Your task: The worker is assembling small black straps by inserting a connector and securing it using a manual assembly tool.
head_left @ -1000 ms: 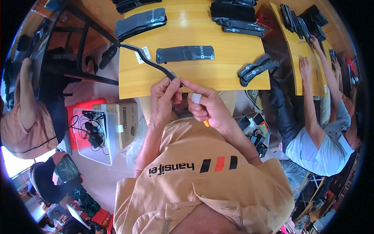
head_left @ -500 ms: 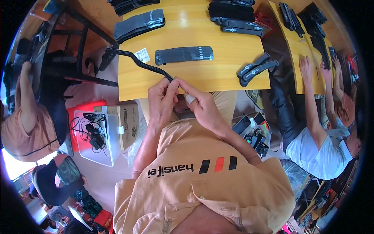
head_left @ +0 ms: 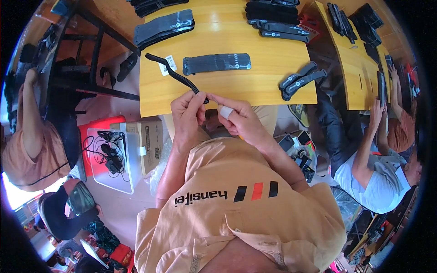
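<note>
My left hand (head_left: 185, 117) is closed on a narrow black strap (head_left: 180, 79), pinching it close to its near end. The rest of the strap curves away to the far left, over the table's front part. Close beside it, my right hand (head_left: 241, 120) is closed, with a white wrap (head_left: 226, 112) round one finger. A small orange end (head_left: 241, 137) shows under that hand; the kind of thing is hidden. Beyond my hands a flat stack of dark straps (head_left: 216, 63) lies on the table, and two looped straps (head_left: 301, 82) rest to its right.
On the yellow table (head_left: 255, 93) stand more strap piles, one far left (head_left: 164, 28) and one far right (head_left: 282, 30). A white label (head_left: 167, 66) lies near the left edge. A clear bin with cables (head_left: 114, 159) stands left. Co-workers sit on both sides.
My hands have parted slightly, and the strap's far end has shifted right and nearer. On the right, the co-worker's hands have drawn back together on a dark strap.
</note>
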A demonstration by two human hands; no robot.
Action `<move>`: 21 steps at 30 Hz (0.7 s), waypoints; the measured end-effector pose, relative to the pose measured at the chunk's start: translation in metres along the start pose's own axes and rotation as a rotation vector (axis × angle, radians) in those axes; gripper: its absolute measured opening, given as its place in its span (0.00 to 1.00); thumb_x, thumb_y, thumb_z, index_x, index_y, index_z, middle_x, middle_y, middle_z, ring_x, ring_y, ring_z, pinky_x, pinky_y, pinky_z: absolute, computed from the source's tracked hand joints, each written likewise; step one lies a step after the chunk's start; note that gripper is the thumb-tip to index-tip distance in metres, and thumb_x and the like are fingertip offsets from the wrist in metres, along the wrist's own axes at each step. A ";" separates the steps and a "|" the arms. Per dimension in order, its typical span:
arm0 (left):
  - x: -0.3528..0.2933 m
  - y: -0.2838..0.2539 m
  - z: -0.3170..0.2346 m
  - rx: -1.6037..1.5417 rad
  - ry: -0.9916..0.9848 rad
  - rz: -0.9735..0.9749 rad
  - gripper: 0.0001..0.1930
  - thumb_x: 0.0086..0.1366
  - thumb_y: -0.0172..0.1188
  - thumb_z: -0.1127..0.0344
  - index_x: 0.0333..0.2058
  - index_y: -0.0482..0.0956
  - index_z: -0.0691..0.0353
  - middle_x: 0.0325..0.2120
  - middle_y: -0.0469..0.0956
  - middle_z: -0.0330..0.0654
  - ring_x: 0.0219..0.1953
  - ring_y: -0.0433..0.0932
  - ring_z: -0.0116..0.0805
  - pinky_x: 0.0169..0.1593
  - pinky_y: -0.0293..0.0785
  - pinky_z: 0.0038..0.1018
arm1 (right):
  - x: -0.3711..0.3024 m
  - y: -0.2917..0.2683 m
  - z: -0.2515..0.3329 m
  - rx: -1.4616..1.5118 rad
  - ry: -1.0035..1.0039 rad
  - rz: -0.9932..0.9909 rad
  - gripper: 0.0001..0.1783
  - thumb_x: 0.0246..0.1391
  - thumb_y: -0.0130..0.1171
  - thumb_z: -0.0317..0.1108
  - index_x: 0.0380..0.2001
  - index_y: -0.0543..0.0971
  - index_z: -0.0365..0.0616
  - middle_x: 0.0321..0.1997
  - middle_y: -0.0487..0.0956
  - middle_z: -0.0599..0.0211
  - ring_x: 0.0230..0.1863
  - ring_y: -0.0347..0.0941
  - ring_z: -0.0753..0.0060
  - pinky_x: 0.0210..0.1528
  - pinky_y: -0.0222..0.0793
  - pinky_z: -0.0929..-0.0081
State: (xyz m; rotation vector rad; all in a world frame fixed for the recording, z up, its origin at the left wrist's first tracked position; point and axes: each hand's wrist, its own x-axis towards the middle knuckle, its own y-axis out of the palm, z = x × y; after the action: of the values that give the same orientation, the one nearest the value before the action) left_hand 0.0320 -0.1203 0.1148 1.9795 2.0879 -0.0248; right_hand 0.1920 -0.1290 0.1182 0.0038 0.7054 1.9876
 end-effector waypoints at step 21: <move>-0.023 0.001 -0.038 -0.109 -0.196 0.520 0.11 0.58 0.56 0.66 0.20 0.75 0.67 0.10 0.68 0.33 0.10 0.61 0.15 0.13 0.53 0.13 | -0.014 -0.002 0.026 -0.232 -0.230 0.302 0.09 0.53 0.49 0.33 0.25 0.72 0.38 0.17 0.67 0.76 0.18 0.63 0.87 0.19 0.57 0.87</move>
State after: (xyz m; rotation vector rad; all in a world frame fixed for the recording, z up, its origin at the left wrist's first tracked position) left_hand 0.0268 -0.1354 0.1567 2.2816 1.3822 -0.0043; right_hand 0.2088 -0.1276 0.1423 0.2076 0.3370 2.3015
